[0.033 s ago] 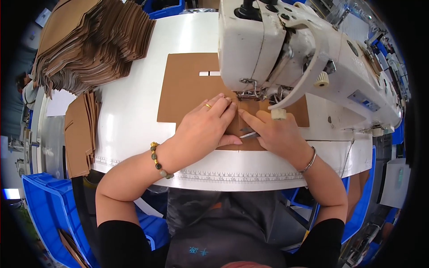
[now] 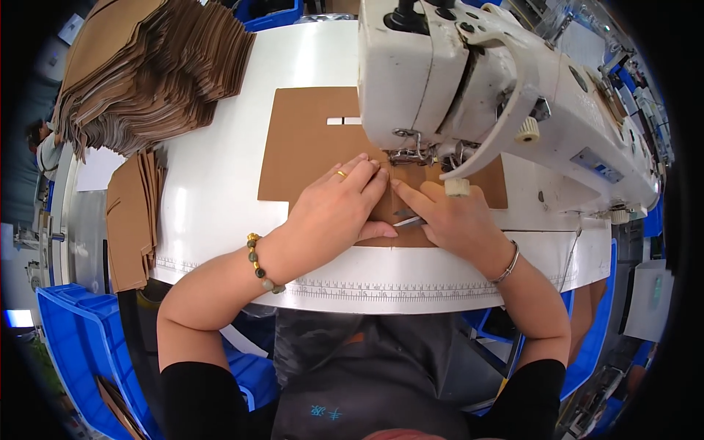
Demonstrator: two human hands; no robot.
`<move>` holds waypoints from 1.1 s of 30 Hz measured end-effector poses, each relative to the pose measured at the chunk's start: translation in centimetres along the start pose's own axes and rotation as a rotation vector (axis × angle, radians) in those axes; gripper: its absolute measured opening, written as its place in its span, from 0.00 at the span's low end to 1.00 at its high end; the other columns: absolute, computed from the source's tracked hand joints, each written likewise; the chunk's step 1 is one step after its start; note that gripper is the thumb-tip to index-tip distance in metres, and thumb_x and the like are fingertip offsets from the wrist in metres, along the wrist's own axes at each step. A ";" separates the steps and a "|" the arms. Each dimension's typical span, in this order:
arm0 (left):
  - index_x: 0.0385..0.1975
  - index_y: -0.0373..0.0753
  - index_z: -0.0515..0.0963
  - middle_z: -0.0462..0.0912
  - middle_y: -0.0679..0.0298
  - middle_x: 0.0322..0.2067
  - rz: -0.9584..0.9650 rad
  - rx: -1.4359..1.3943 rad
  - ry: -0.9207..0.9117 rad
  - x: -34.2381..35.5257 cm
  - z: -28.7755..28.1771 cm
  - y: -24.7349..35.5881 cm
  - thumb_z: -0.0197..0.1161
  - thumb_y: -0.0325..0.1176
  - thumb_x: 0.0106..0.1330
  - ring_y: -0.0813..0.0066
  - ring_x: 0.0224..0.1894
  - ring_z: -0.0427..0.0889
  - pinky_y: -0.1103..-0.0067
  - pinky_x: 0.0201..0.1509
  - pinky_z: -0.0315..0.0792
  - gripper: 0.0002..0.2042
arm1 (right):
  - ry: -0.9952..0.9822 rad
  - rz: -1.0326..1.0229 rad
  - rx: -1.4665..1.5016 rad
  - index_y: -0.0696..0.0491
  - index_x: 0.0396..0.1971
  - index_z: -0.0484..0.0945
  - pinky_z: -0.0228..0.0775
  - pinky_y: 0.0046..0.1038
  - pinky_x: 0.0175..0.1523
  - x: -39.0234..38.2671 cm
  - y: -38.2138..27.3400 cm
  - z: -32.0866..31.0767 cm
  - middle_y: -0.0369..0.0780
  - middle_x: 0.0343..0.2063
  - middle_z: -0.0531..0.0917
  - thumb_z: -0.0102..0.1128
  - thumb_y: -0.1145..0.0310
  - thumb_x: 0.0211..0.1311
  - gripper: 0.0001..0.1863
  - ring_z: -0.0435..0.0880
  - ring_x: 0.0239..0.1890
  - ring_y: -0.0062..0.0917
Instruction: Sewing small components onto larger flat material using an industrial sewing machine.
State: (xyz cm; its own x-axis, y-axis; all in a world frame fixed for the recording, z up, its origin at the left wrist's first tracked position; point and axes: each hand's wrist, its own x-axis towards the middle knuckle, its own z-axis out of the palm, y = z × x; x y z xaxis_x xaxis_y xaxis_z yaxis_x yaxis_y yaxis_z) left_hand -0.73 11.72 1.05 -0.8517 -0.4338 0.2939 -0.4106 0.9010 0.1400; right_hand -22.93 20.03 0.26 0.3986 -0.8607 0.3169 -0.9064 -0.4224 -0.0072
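A white bench (image 2: 220, 183) carries a white sewing machine (image 2: 469, 81) just beyond the fingertips. A brown flat piece (image 2: 308, 147) lies under both hands. Left hand (image 2: 330, 213) presses it, fingers flat and released. Right hand (image 2: 455, 220) seemingly grips small metal snips (image 2: 408, 218) between the fingers.

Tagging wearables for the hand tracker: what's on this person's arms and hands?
Left hand: gold ring on a finger, beaded bracelet of dark, green and gold beads at the wrist. Right hand: thin silver bangle. Black sleeves cover both upper arms; forearms bare.
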 end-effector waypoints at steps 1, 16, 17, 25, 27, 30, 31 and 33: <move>0.57 0.32 0.76 0.77 0.54 0.59 -0.010 0.001 0.000 0.0 0.1 -0.1 0.68 0.57 0.60 0.58 0.63 0.77 0.71 0.61 0.75 0.35 | -0.002 -0.001 -0.005 0.46 0.55 0.83 0.70 0.30 0.25 0.0 -0.1 -0.1 0.36 0.18 0.79 0.61 0.67 0.59 0.22 0.80 0.19 0.28; 0.58 0.31 0.75 0.76 0.53 0.59 -0.009 -0.006 0.011 0.4 0.2 -0.4 0.66 0.58 0.62 0.57 0.63 0.77 0.70 0.62 0.74 0.35 | -0.003 0.033 -0.052 0.43 0.58 0.82 0.67 0.28 0.22 -0.3 0.4 0.7 0.30 0.24 0.75 0.64 0.70 0.52 0.28 0.77 0.21 0.24; 0.59 0.32 0.75 0.76 0.53 0.59 -0.014 -0.010 0.005 0.4 0.2 -0.4 0.66 0.57 0.62 0.57 0.64 0.77 0.70 0.62 0.74 0.35 | -0.004 0.033 -0.053 0.43 0.58 0.82 0.67 0.28 0.22 -0.3 0.4 0.7 0.30 0.24 0.75 0.64 0.70 0.52 0.28 0.77 0.21 0.24; 0.61 0.32 0.75 0.76 0.53 0.60 -0.008 0.001 0.010 0.3 0.4 -0.4 0.66 0.57 0.62 0.57 0.64 0.76 0.70 0.62 0.74 0.36 | -0.019 0.047 -0.063 0.41 0.59 0.81 0.68 0.30 0.23 -0.3 0.3 0.7 0.30 0.26 0.76 0.64 0.69 0.54 0.28 0.78 0.22 0.25; 0.61 0.32 0.75 0.76 0.53 0.60 -0.009 -0.004 0.005 0.3 0.4 -0.4 0.66 0.57 0.62 0.57 0.64 0.76 0.70 0.62 0.74 0.36 | -0.017 0.046 -0.071 0.41 0.59 0.81 0.69 0.31 0.23 -0.5 0.4 0.8 0.30 0.26 0.76 0.64 0.69 0.54 0.28 0.78 0.22 0.25; 0.60 0.33 0.75 0.76 0.54 0.60 -0.018 0.011 0.011 0.2 0.5 -0.5 0.66 0.57 0.62 0.58 0.64 0.76 0.70 0.62 0.74 0.36 | -0.014 0.041 -0.081 0.41 0.60 0.81 0.70 0.31 0.24 -0.5 0.4 1.1 0.31 0.26 0.77 0.64 0.68 0.54 0.29 0.78 0.22 0.26; 0.60 0.32 0.75 0.77 0.54 0.59 -0.015 0.008 0.018 0.2 0.6 -0.5 0.67 0.56 0.62 0.58 0.64 0.76 0.70 0.63 0.74 0.35 | -0.019 0.044 -0.094 0.40 0.60 0.81 0.70 0.31 0.25 -0.5 0.4 1.0 0.31 0.26 0.77 0.64 0.68 0.53 0.29 0.78 0.22 0.27; 0.60 0.32 0.75 0.77 0.55 0.59 -0.011 0.001 0.020 0.3 0.6 -0.4 0.67 0.56 0.61 0.58 0.65 0.76 0.70 0.63 0.74 0.35 | -0.023 0.052 -0.083 0.40 0.60 0.80 0.70 0.32 0.25 -0.4 0.4 0.7 0.31 0.26 0.77 0.64 0.69 0.53 0.30 0.78 0.22 0.27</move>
State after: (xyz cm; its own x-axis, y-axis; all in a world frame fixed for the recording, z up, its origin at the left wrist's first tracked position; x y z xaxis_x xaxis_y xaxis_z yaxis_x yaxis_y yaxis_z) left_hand -1.04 11.20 0.49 -0.8403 -0.4436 0.3115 -0.4204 0.8962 0.1420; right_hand -23.38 20.03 -0.58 0.3534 -0.8874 0.2961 -0.9339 -0.3531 0.0562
